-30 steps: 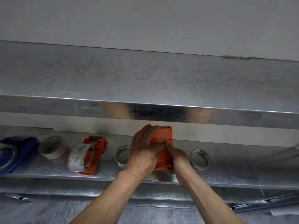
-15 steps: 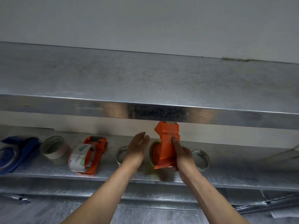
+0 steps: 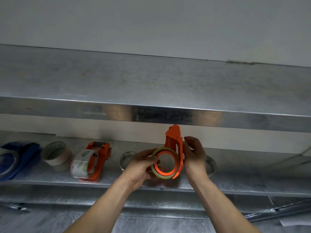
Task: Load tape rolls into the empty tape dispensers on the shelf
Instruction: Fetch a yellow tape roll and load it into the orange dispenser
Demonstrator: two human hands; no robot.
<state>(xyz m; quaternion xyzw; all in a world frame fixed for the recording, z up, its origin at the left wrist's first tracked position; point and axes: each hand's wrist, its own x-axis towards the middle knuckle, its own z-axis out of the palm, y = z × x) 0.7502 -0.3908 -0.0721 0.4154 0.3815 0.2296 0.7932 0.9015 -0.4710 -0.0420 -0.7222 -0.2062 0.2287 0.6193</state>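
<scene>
An orange tape dispenser [image 3: 175, 142] is held upright in front of the lower metal shelf [image 3: 50, 179], its round side facing me. My right hand [image 3: 193, 153] grips its right edge. A clear, yellowish tape roll [image 3: 155, 172] sits around the dispenser's orange hub, and my left hand [image 3: 143, 163] pinches that roll at its left rim. A second orange dispenser [image 3: 97, 158], loaded with a clear printed roll [image 3: 80, 163], lies on the shelf to the left.
A beige tape roll [image 3: 56, 154] and a blue dispenser [image 3: 16, 157] stand further left on the shelf. Two clear rolls [image 3: 126, 158] [image 3: 210, 163] sit behind my hands. The upper shelf's lip [image 3: 151, 115] hangs just above the held dispenser.
The dispenser has been turned so its round side faces me. My left hand, open beside it half a second ago, now holds the tape roll on the hub.
</scene>
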